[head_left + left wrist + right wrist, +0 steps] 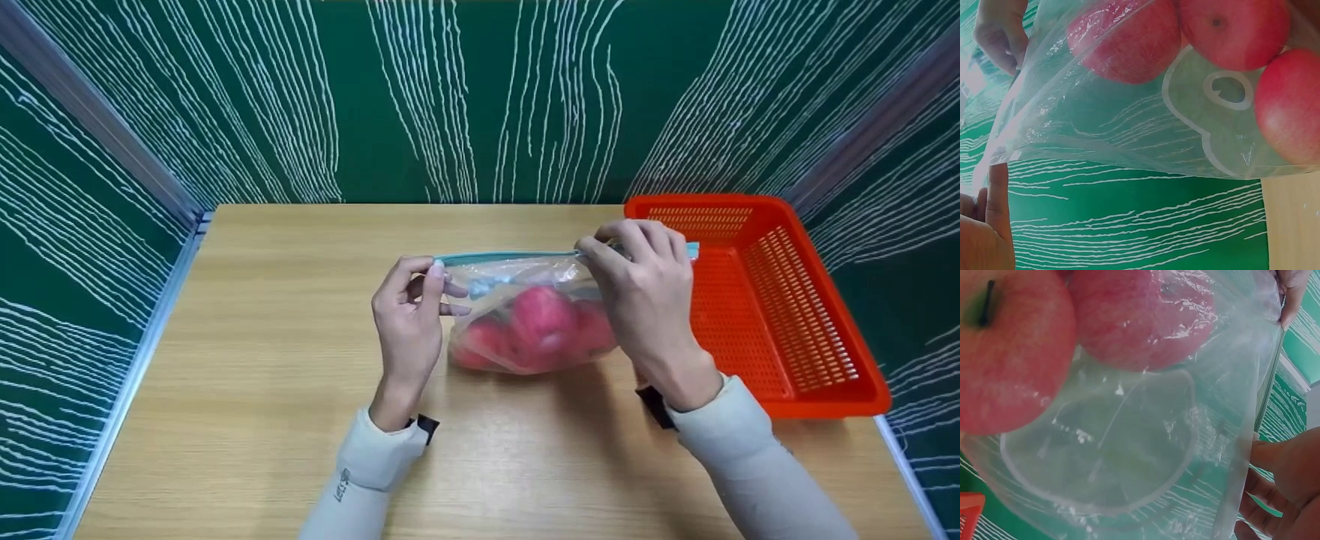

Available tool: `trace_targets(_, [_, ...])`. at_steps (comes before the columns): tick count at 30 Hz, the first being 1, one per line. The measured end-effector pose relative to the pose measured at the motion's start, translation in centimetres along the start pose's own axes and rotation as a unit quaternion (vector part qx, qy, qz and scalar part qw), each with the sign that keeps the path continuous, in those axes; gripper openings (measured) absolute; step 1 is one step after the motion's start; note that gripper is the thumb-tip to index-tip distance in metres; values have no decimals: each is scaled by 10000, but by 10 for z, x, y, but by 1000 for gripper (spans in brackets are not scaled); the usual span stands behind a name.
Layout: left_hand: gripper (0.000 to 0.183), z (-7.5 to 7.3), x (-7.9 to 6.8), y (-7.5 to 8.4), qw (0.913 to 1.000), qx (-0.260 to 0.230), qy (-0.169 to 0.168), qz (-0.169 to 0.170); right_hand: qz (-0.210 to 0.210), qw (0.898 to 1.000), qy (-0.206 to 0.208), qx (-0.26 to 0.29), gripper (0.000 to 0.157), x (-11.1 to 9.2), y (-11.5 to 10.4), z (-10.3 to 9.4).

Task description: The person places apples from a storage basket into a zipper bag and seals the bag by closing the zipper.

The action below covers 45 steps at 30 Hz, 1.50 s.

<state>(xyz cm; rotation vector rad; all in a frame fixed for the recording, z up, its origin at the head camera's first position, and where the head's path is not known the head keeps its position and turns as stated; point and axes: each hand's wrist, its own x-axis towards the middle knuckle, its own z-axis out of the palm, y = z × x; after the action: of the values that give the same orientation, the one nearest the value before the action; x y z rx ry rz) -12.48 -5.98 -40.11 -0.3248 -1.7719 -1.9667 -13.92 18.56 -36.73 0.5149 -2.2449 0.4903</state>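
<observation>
A clear zip bag (pixel 487 300) with a teal zip strip (pixel 517 255) holds red apples (pixel 544 315). My left hand (pixel 411 322) pinches the left end of the strip between thumb and finger. Toward the strip's right end, my right hand (pixel 649 289) pinches the zip edge, and a short end of the strip sticks out past it. Through the film in the left wrist view, three apples (pixel 1235 31) show beside a white-outlined print. In the right wrist view, one apple (pixel 1013 349) has its stem showing.
An orange plastic basket (pixel 862 367) with slotted sides stands on the right of the wooden table (pixel 300 337), just beyond my right hand. Green panels (pixel 487 97) with white wavy lines rise behind the table and on both sides.
</observation>
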Motion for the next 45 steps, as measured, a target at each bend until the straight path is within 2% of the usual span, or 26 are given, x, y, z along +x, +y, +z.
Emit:
trace_targets(11, [9, 0, 1, 0, 9999, -37, -91, 43, 140, 9999, -81, -46, 9, -4, 12, -13])
trace_targets(24, [9, -2, 2, 3, 9998, 55, -167, 7, 665, 9977, -107, 57, 22, -8, 25, -29])
trace_targets(36, [10, -5, 4, 7, 9989, 281, -308, -191, 866, 9961, -158, 27, 23, -13, 35, -40])
trace_targets(45, [10, -8, 6, 6, 9993, 153, -307, -149, 920, 9957, -117, -68, 20, -15, 44, -46])
